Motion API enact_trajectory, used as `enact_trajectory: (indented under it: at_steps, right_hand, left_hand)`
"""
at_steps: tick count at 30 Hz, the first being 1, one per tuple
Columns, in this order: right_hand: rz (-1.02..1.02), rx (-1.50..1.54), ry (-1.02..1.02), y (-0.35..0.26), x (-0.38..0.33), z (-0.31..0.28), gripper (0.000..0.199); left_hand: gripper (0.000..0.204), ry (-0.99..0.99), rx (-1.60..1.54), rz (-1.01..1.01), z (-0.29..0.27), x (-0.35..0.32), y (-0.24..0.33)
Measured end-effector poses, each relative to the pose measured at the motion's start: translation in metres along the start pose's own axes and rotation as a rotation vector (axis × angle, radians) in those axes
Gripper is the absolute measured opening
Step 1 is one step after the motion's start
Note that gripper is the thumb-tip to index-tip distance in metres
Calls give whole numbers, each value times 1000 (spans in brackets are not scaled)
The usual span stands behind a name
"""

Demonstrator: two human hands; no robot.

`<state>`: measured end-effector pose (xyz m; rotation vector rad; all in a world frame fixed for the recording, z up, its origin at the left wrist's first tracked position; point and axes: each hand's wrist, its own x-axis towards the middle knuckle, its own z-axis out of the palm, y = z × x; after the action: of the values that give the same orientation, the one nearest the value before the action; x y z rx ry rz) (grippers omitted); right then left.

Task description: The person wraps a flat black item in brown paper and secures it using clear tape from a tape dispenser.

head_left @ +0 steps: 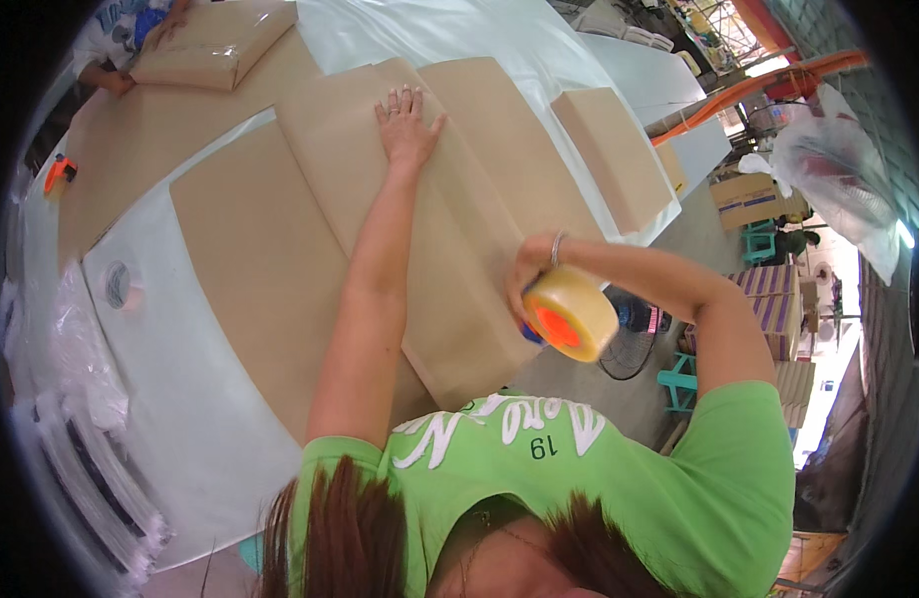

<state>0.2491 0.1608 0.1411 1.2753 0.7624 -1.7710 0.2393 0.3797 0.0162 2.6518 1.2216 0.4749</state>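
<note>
- Left hand [407,125] lies flat on the far part of the long brown-paper-wrapped package [449,229], palm down; four fingers close together pointing away from the body, thumb splayed out to the right.
- Right hand [531,277] is wrapped round the grip of a tape dispenser [569,314] w/ a fat roll of yellowish clear tape and an orange core; fingers curled shut on it, mostly hidden behind the roll.
- Package's long axis runs from far-left to near-right, diagonal across the white table [180,399]; its near end sits at the table edge, just below the dispenser.
- Key relation: the dispenser is at the package's near-right side, by the long edge, seemingly touching or just off the paper; can't tell contact for sure. Left hand is well apart from it, up the same axis, so package lies between the two hands lengthwise.
- Right hand is nearer the near end; left is nearer the far end.
- A second flat brown sheet or panel [250,249] lies just left of the package, partly under it.
- A smaller wrapped box [609,149] lies apart to the right.
- A spare tape roll [119,286] sits on the table at far left; an orange tool [59,171] beyond it.
- Another person's hands [116,80] are on a separate wrapped parcel [215,45] at top left.
</note>
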Motion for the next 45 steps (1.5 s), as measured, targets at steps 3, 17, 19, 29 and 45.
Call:
enact_trajectory:
  at_steps: [3,17,19,29,45]
  right_hand:
    - [-104,-19,23,51,51,54,44]
    - [-1003,1179,1650,95,-48,164,48]
    - [-861,943,1953,68,-29,143,47]
    - [-765,262,2439,1,35,61,48]
    - [-756,348,2487,-55,-40,-234,49]
  left_hand:
    - [75,13,-12,46,6,4,6]
    - [70,-123,-95,280,-37,-182,30]
    - [67,-167,-189,314,-53,-223,30]
    - [63,-62,-73,-25,-86,-241,3]
    - [63,-39,-83,-42,-81,-239,8]
